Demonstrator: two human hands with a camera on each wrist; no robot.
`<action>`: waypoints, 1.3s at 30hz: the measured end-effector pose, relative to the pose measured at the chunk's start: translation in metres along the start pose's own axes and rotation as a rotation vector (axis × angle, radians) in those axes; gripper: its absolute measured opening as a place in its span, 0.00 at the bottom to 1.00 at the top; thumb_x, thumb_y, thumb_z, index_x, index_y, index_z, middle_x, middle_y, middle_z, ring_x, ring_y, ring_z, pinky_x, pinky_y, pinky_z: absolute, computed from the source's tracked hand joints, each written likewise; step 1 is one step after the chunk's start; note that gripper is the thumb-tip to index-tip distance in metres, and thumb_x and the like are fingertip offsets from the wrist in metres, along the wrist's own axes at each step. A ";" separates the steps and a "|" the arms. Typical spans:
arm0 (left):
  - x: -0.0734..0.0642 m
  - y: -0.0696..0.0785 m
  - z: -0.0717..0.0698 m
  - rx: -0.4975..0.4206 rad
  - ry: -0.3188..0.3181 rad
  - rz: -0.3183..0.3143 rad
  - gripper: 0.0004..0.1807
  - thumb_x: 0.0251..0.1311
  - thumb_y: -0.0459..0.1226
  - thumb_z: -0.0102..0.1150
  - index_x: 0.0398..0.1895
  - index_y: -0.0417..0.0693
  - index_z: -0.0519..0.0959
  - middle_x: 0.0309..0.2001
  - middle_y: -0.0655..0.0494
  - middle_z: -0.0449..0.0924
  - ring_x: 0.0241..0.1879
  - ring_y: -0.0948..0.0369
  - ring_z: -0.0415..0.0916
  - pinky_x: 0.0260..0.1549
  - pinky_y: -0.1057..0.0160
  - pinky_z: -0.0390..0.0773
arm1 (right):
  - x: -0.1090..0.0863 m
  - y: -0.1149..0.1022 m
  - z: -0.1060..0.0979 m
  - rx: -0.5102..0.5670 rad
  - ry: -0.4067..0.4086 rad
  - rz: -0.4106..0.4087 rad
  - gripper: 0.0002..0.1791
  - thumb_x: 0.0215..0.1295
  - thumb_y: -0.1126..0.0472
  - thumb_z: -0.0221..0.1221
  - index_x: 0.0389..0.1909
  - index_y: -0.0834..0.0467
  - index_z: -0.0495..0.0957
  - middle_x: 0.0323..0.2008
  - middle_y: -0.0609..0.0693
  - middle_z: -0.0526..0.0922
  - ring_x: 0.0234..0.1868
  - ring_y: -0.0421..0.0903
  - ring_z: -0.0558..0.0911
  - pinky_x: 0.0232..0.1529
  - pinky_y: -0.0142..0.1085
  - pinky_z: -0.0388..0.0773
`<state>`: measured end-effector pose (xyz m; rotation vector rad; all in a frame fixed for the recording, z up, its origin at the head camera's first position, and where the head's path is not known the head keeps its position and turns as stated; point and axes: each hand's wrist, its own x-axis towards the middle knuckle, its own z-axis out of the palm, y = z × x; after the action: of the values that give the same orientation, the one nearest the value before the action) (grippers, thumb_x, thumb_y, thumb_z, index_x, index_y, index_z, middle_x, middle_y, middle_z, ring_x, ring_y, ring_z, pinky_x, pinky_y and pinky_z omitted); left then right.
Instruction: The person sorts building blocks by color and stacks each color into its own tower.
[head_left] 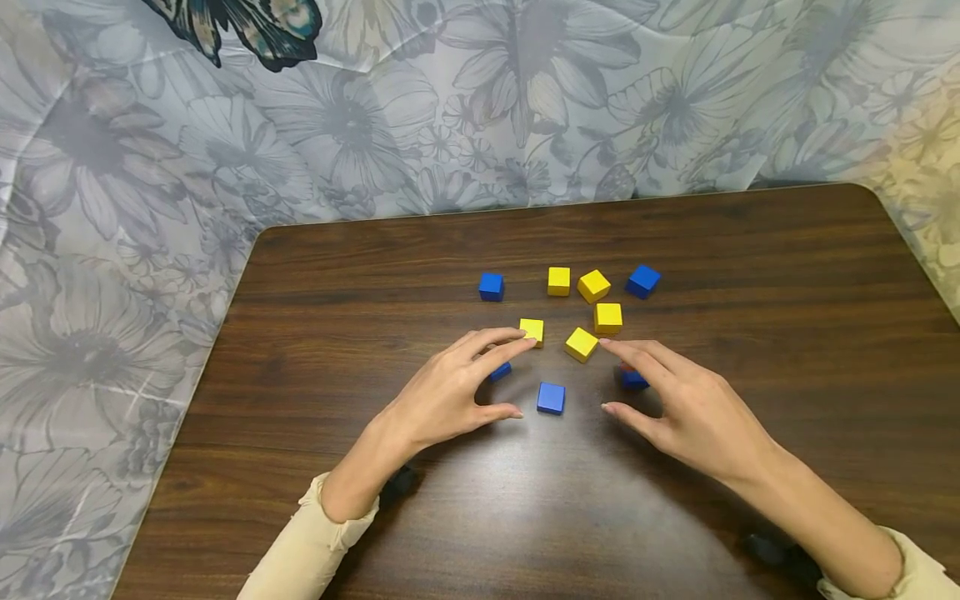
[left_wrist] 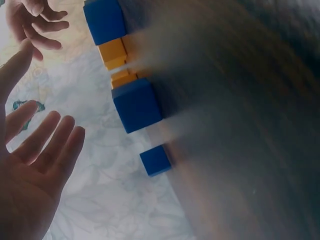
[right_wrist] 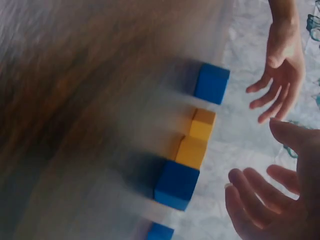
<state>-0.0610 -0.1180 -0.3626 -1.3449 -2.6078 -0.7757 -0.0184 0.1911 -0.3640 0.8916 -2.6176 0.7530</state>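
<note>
My left hand (head_left: 446, 390) hovers over the left side of a loose group of blue and yellow cubes. Its relaxed fingers overlap a yellow cube (head_left: 533, 327) and partly hide a blue cube (head_left: 500, 372). Across from it, my right hand (head_left: 690, 410) has thumb and fingers spread apart, partly covering another blue cube (head_left: 632, 380). The right fingertips lie close beside a tilted yellow cube (head_left: 581, 344) in the head view. Between the two hands sits a blue cube (head_left: 551, 398). Both wrist views show the palms with nothing in them, above the cubes.
Farther back stand a blue cube (head_left: 491, 287), a yellow cube (head_left: 558, 282), a turned yellow cube (head_left: 594, 286) and a blue cube (head_left: 642, 282). One more yellow cube (head_left: 608, 318) is just in front. The dark wooden table (head_left: 360, 292) meets a flowered cloth (head_left: 345, 125) behind.
</note>
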 end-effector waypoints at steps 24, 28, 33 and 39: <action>0.009 0.001 0.018 -0.359 -0.067 -0.157 0.30 0.53 0.36 0.75 0.60 0.42 0.78 0.53 0.50 0.80 0.39 0.60 0.83 0.37 0.74 0.81 | 0.007 -0.017 0.025 0.196 -0.068 0.218 0.28 0.49 0.62 0.77 0.53 0.59 0.80 0.43 0.48 0.84 0.34 0.38 0.82 0.33 0.34 0.84; 0.011 0.002 0.021 -0.407 -0.105 -0.201 0.29 0.54 0.34 0.74 0.61 0.41 0.77 0.53 0.48 0.80 0.41 0.60 0.83 0.39 0.74 0.81 | 0.010 -0.018 0.028 0.218 -0.101 0.261 0.26 0.50 0.63 0.76 0.52 0.60 0.81 0.41 0.49 0.85 0.33 0.38 0.83 0.33 0.32 0.83; 0.011 0.002 0.023 -0.434 -0.141 -0.231 0.28 0.56 0.33 0.72 0.62 0.42 0.76 0.53 0.50 0.80 0.43 0.60 0.83 0.40 0.73 0.81 | 0.012 -0.019 0.031 0.263 -0.117 0.297 0.24 0.51 0.65 0.75 0.50 0.59 0.82 0.39 0.48 0.85 0.33 0.38 0.83 0.33 0.32 0.83; 0.013 0.005 0.025 -0.488 -0.160 -0.291 0.27 0.57 0.32 0.71 0.61 0.42 0.77 0.54 0.50 0.81 0.42 0.62 0.83 0.38 0.75 0.81 | 0.013 -0.020 0.036 0.310 -0.137 0.314 0.22 0.51 0.67 0.75 0.48 0.60 0.82 0.40 0.49 0.85 0.33 0.38 0.84 0.34 0.33 0.84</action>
<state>-0.0613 -0.0941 -0.3779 -1.1684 -2.9017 -1.4847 -0.0190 0.1510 -0.3804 0.6283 -2.8496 1.2460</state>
